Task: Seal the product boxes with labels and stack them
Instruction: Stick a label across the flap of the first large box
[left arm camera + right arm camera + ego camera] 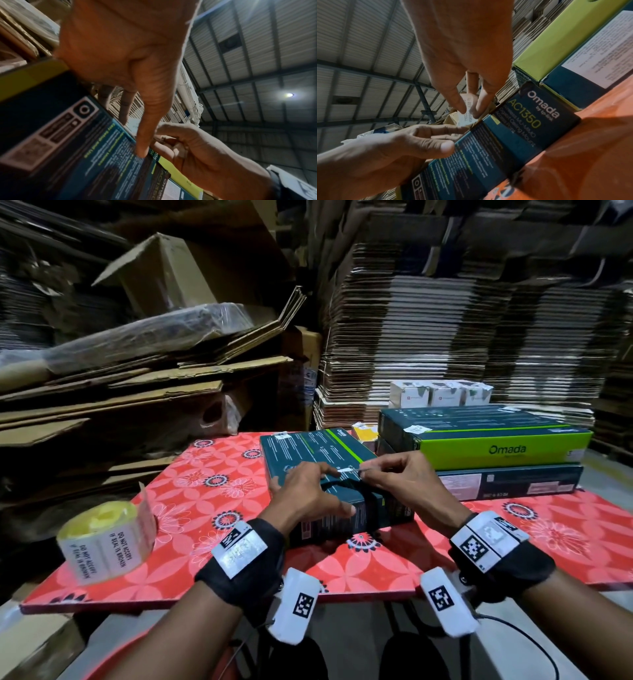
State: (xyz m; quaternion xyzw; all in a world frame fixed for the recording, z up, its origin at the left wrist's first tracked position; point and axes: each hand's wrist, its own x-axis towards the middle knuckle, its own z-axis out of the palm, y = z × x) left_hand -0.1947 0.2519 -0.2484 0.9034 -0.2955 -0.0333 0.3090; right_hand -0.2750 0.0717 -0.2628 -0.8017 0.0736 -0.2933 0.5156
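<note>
A dark teal Omada product box [318, 470] lies flat on the red floral board [191, 508], and everything else is placed from that box. A small white seal label [346, 470] sits just above the box's top face near its right edge, pinched by its end between the thumb and forefinger of the right hand [404, 484]; in the right wrist view the same label [468, 115] shows printed text between those fingertips [460, 108]. The left hand [308, 494] grasps the box at its near end, fingers spread over the top face and the thumb pressed against the near side; the left wrist view shows one finger [145, 135] bearing down on the printed side panel. Just to the right of the box, touching the board, stands a stack of similar boxes [486, 453], one with a lime-green side. Behind that stack are small white cartons [442, 393]. Well to the left of the box, at the board's near left corner, rests a roll of seal labels [106, 542] reading "DO NOT ACCEPT IF SEAL IS BROKEN". Flattened cardboard [462, 320] is piled high behind the box.
</note>
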